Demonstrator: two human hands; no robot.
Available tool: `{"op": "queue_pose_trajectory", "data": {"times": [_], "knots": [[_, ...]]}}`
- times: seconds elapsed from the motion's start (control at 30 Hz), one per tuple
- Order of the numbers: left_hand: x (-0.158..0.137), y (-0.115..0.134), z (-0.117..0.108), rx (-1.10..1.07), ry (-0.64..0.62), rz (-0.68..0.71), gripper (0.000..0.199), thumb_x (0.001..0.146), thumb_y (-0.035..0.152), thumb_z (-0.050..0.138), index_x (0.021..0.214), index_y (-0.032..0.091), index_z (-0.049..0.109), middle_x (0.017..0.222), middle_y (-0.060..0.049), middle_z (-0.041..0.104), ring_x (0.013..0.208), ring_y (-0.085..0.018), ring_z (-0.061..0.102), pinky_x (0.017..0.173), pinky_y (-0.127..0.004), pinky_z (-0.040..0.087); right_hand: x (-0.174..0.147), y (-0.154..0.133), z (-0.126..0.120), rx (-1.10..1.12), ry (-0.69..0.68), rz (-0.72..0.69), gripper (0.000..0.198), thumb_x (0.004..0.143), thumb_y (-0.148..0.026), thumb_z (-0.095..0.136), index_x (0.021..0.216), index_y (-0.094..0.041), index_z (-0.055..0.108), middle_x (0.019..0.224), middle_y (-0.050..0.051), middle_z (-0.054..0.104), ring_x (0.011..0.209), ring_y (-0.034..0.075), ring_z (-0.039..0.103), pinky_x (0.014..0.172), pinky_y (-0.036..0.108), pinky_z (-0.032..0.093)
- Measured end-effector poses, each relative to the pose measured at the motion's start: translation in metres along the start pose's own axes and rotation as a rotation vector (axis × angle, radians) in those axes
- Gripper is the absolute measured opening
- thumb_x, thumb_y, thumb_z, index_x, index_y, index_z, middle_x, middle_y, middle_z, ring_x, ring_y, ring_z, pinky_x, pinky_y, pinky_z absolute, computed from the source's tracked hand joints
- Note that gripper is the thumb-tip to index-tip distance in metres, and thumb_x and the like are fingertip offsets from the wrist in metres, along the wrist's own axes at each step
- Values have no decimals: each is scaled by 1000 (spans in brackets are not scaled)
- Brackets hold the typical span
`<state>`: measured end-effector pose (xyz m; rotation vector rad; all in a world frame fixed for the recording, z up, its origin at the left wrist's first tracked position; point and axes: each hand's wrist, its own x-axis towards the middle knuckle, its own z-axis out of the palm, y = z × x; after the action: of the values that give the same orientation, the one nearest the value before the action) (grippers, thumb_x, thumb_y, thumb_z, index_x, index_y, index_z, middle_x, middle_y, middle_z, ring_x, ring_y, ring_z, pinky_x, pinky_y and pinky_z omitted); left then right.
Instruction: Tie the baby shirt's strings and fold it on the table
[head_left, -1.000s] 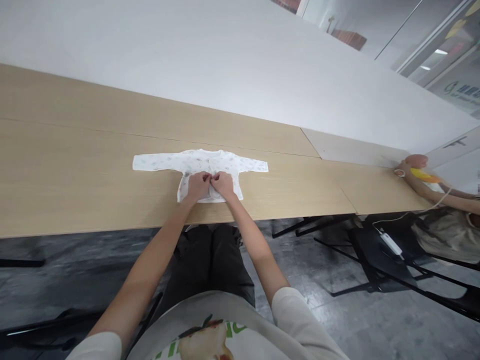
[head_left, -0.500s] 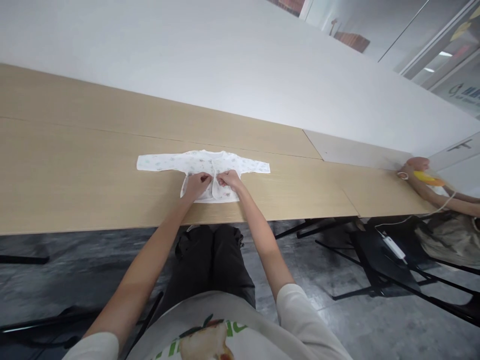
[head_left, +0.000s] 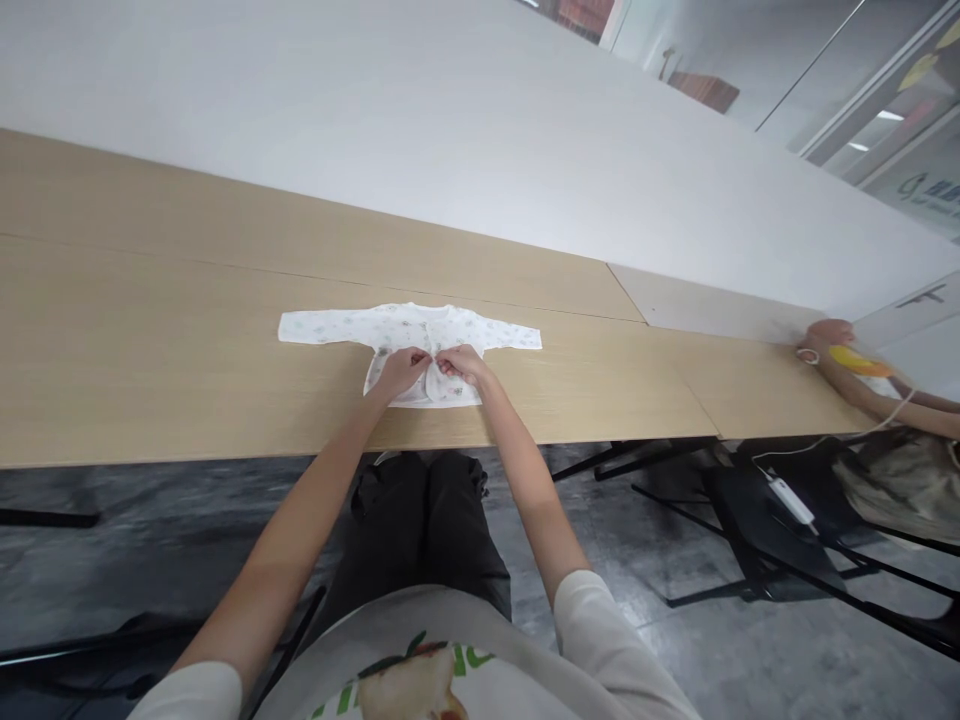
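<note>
A small white baby shirt (head_left: 390, 325) with a faint print lies spread on the table, both sleeves stretched out sideways. Its front opening runs down the middle. My left hand (head_left: 403, 370) pinches the left front edge at mid-chest. Close beside it, my right hand (head_left: 461, 364) has its fingers closed on the other front edge. The fingertips of both hands nearly meet over the opening. Whatever fastener may sit between them is too small to make out.
The wooden table (head_left: 187, 360) runs along a white partition (head_left: 375, 110). At the far right a person's arms rest on the table. A black folding chair (head_left: 765, 520) holds a white power strip (head_left: 793, 503) with a cable.
My left hand has moved slightly right, bringing its fingertips up to those of my right hand at the shirt's opening. The shirt lies almost as before.
</note>
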<state>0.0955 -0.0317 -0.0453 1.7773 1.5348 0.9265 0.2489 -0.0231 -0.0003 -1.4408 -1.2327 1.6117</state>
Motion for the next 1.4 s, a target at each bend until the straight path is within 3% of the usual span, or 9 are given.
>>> {"op": "queue_pose_trajectory", "data": {"times": [0.13, 0.33, 0.47, 0.63, 0.87, 0.97, 1.13, 1.3, 1.4], "knots": [[-1, -2, 0, 87, 7, 15, 32, 83, 36, 50, 93, 14, 70, 90, -10, 73, 83, -23, 65, 77, -32, 48, 1, -2, 0, -10, -32, 28, 28, 80, -2, 56, 55, -14, 53, 47, -3, 53, 42, 5, 47, 46, 15, 39], [-13, -1, 0, 359, 44, 139, 45, 87, 30, 51, 131, 22, 57, 106, -8, 70, 104, -24, 60, 98, -39, 41, 2, 3, 0, -227, -23, 29, 30, 82, -6, 52, 57, -19, 45, 39, -7, 42, 36, 7, 43, 42, 18, 39], [-24, 1, -1, 600, 37, 183, 41, 92, 34, 47, 130, 29, 60, 129, -10, 60, 120, -30, 51, 102, -46, 36, -2, 7, -1, -560, 30, -53, 21, 83, -11, 55, 64, -19, 52, 37, -6, 45, 35, 11, 47, 43, 21, 40], [-35, 0, -6, 668, 18, 213, 42, 93, 39, 44, 131, 30, 61, 137, -10, 56, 123, -33, 49, 103, -50, 35, -9, 9, -6, -754, 81, -62, 4, 83, -18, 59, 81, -20, 56, 45, -5, 54, 37, 14, 53, 48, 24, 42], [-45, -2, -14, 647, -10, 195, 53, 92, 42, 46, 141, 25, 50, 150, -13, 45, 137, -35, 37, 112, -55, 26, -27, 20, -14, -1002, 178, -213, 12, 90, -28, 58, 99, -20, 61, 71, 1, 67, 70, 18, 63, 66, 25, 43], [-54, -1, -19, 589, -7, 268, 51, 91, 42, 48, 137, 22, 54, 144, -14, 52, 134, -32, 43, 112, -51, 28, -36, 28, -13, -1081, 161, -331, 17, 94, -27, 55, 107, -20, 63, 80, 3, 70, 82, 19, 64, 71, 26, 42], [-77, 0, -22, 465, -40, 390, 30, 90, 38, 51, 105, 23, 71, 115, -10, 69, 113, -27, 59, 104, -45, 38, -52, 37, -4, -1173, 185, -564, 18, 96, -22, 53, 104, -17, 68, 104, 9, 71, 102, 20, 62, 83, 27, 43], [-84, 3, -19, 509, -39, 410, 30, 93, 29, 43, 93, 21, 72, 104, -12, 72, 105, -28, 62, 96, -45, 43, -70, 49, 3, -1283, 128, -667, 21, 91, -35, 63, 97, -16, 72, 99, 11, 71, 103, 24, 61, 93, 34, 40], [-81, 9, -20, 562, -14, 417, 35, 96, 28, 37, 94, 17, 70, 97, -15, 71, 99, -29, 63, 90, -44, 44, -73, 58, 2, -1315, 122, -679, 18, 92, -30, 61, 97, -16, 72, 96, 10, 72, 100, 24, 62, 92, 34, 39]]}}
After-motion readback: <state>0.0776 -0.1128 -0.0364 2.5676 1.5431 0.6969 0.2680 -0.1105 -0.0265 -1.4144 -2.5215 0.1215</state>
